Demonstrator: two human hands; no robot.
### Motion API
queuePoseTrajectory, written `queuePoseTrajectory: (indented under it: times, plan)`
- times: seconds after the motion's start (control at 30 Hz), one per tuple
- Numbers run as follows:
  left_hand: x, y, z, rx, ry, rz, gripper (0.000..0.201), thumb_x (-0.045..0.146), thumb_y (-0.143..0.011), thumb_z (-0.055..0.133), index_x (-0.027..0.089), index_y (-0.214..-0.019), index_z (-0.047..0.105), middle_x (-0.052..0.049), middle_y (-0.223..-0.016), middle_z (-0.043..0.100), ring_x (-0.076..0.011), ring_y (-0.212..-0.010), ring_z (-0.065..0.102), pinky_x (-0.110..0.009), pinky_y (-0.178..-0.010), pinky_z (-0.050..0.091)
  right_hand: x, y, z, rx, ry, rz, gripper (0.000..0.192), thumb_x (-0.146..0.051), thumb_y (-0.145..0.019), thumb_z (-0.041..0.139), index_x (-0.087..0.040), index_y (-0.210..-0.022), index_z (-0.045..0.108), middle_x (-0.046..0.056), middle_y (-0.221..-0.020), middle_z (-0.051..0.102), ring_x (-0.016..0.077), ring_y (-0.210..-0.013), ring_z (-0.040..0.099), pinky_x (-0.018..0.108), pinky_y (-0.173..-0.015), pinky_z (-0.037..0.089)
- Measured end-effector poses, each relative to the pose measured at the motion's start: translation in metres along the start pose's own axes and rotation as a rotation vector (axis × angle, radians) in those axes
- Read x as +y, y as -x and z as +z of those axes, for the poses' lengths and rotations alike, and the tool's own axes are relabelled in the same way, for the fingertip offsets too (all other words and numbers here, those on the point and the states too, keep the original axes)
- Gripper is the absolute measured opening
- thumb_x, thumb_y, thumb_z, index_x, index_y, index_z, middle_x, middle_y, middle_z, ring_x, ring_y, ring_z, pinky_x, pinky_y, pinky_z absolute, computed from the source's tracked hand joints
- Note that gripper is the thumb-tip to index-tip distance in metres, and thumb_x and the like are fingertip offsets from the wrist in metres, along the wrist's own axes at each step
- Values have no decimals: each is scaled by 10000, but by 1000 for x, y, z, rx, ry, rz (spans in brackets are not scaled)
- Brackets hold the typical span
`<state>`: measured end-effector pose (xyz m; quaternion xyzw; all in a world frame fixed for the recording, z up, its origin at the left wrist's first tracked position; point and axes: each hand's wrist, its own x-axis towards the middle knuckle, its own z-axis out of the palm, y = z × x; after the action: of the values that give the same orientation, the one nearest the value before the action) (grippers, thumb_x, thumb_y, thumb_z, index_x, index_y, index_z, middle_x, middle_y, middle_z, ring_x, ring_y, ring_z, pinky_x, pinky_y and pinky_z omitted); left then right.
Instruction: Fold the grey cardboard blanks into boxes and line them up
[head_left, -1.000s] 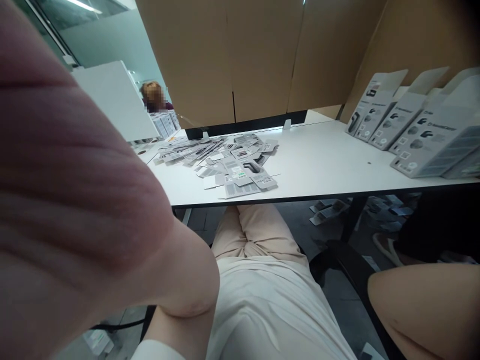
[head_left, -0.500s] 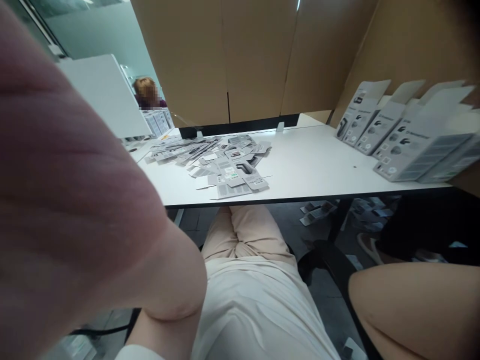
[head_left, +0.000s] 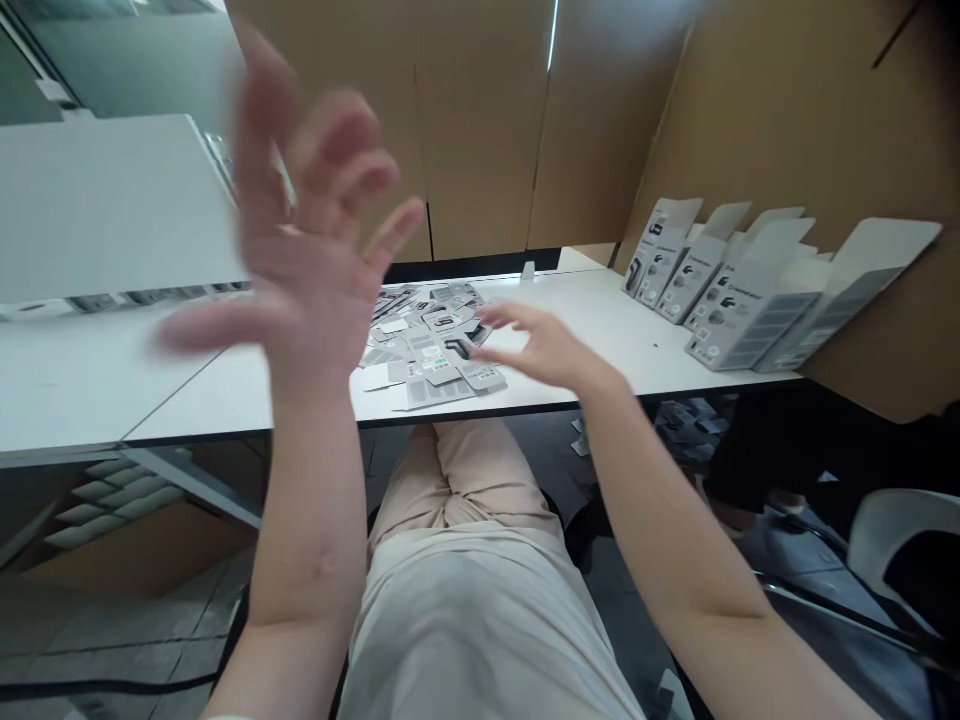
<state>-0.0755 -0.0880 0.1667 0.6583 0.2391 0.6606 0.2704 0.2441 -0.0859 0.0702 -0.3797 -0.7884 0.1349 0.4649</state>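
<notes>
Inspecting flattened printed cartons [head_left: 431,362] heaped on the tabletop [head_left: 577,315], we judge them light, flexible, slightly slick, best pinched by an edge; our left hand [head_left: 313,275] and right hand [head_left: 544,348] spread apart, empty.

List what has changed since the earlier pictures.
The left hand has moved away from the camera, now raised with fingers spread. The right hand has come into view by the pile of flat cartons. Neither visibly holds anything. The pile and the standing boxes look unchanged.
</notes>
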Motion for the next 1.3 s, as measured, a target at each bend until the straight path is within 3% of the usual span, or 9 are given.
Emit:
queuePoseTrajectory:
  times: [0.07,0.17,0.27,0.37,0.63,0.8,0.9,1.1,1.3]
  plan:
    - [-34,-11,29,-57,-28,-68,626,836,-1139,640,447,-1627,694,-33,-1610,771,-383,-1608,711,-563,-1217,672,17,6,22,-166,131,75,895,-592,-808,1137,-280,-1589,834,179,-1680,764,461,-1585,714,660,-1389,553]
    - [-99,-3,55,-166,-468,-497,572,755,-1108,679,270,-1388,798,-175,-1466,852,-407,-1438,796,-581,-1233,628,43,13,57,-282,206,204,1010,-521,-799,1147,-239,-1690,765,219,-1842,611,515,-1713,591,676,-1437,489]
    - [-151,27,62,-187,-610,-598,598,649,-910,939,182,-1262,818,-316,-1476,817,-590,-1582,643,-736,-1356,440,62,20,75,-261,208,233,845,-543,-900,1069,-270,-1653,799,182,-1776,687,503,-1703,609,682,-1426,494]
    - [-175,55,64,-173,-664,-565,499,530,-965,887,173,-1306,815,-306,-1708,680,-545,-1769,428,-665,-1489,223,69,26,79,-219,200,241,715,-523,-950,1023,-272,-1594,842,156,-1729,733,458,-1696,632,618,-1438,491]
    - [-183,59,61,76,-476,-558,438,438,-1115,731,189,-1474,743,-272,-1756,607,-437,-1714,545,-555,-1477,331,66,35,87,-26,201,278,326,-554,-1135,764,-333,-1224,987,86,-1378,929,408,-1437,838,527,-1278,621]
    - [-183,51,63,242,-134,-554,590,396,-993,934,290,-1522,695,-190,-1872,537,-388,-1830,411,-490,-1467,383,71,26,79,127,94,290,520,-753,-1109,712,-330,-963,976,91,-1042,960,381,-1070,907,465,-981,707]
    - [-184,37,69,317,103,-637,737,481,-1014,936,370,-1654,587,-139,-1909,488,-355,-1756,538,-442,-1322,556,73,22,78,243,-29,313,787,-985,-1041,621,-281,-838,908,76,-839,876,338,-935,863,419,-833,721]
    - [-184,29,85,257,471,-951,897,851,-1023,779,252,-1667,605,-273,-1613,703,-437,-1487,764,-499,-1124,689,69,23,81,348,-239,348,979,-1144,-918,554,-215,-914,862,18,-759,705,241,-722,731,427,-709,774]
    - [-177,45,91,128,691,-1029,1124,1058,-985,563,173,-1678,554,-259,-1285,802,-444,-1265,850,-561,-1055,722,59,25,78,230,-258,250,795,-991,-955,724,-226,-967,939,95,-1026,907,346,-993,867,425,-780,750]
